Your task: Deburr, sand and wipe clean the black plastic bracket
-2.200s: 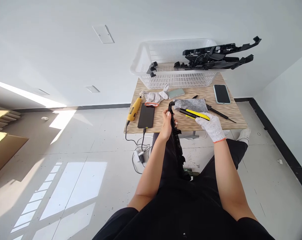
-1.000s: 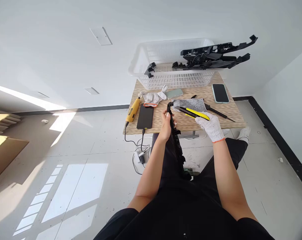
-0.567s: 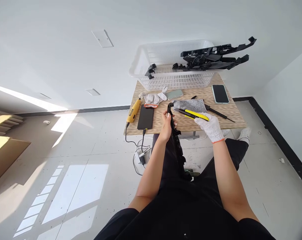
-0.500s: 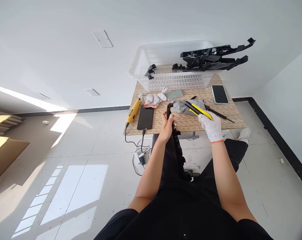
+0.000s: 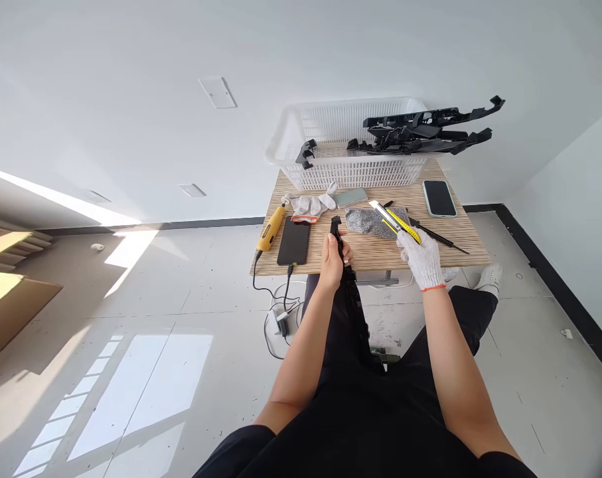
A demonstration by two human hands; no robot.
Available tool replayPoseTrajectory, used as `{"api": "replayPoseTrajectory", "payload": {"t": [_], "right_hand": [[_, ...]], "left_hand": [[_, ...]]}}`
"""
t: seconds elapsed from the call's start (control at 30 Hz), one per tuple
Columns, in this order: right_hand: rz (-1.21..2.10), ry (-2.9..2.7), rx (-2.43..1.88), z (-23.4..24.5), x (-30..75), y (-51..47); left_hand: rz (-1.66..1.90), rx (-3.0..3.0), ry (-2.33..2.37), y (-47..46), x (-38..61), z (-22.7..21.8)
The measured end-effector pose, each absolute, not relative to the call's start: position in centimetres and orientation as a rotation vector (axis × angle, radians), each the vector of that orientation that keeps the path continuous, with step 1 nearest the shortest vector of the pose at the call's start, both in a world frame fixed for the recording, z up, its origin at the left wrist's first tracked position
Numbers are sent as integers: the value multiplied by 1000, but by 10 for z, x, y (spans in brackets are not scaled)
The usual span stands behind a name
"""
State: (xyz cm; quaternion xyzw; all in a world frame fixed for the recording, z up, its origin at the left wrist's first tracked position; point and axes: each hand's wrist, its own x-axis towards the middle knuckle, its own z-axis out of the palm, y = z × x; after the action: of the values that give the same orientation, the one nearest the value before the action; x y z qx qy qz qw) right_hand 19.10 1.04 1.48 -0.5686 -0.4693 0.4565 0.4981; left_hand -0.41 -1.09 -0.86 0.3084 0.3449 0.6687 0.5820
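Observation:
My bare left hand (image 5: 333, 260) is wrapped round the upper end of a long black plastic part (image 5: 353, 302), which hangs down between my legs. My right hand (image 5: 423, 259), in a white knit glove with an orange cuff, grips a yellow and black utility knife (image 5: 403, 227). Its blade points up and left, over a grey knit glove (image 5: 363, 222) on the table. The knife and the black part are apart. A black screwdriver-like tool (image 5: 443, 239) lies just beyond my right hand.
A white plastic basket (image 5: 350, 176) with several black parts (image 5: 420, 136) stands at the back of the wooden table (image 5: 375, 255). A yellow rotary tool (image 5: 271, 229), a black power bank-like slab (image 5: 294, 242), a white glove (image 5: 313, 204) and a phone (image 5: 439, 198) lie around. Cables hang off the left.
The knife has turned in my right hand, and its blade now shows bright. The black part's top end sits slightly lower, and my left hand's grip has shifted. The view has tilted slightly.

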Motion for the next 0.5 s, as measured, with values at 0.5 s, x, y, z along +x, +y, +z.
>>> {"api": "replayPoseTrajectory", "payload": {"t": [0.5], "right_hand": [[964,-1124,-1309,9,193,25]], "left_hand": [[1513,509,804,-7,-5,-2]]}}
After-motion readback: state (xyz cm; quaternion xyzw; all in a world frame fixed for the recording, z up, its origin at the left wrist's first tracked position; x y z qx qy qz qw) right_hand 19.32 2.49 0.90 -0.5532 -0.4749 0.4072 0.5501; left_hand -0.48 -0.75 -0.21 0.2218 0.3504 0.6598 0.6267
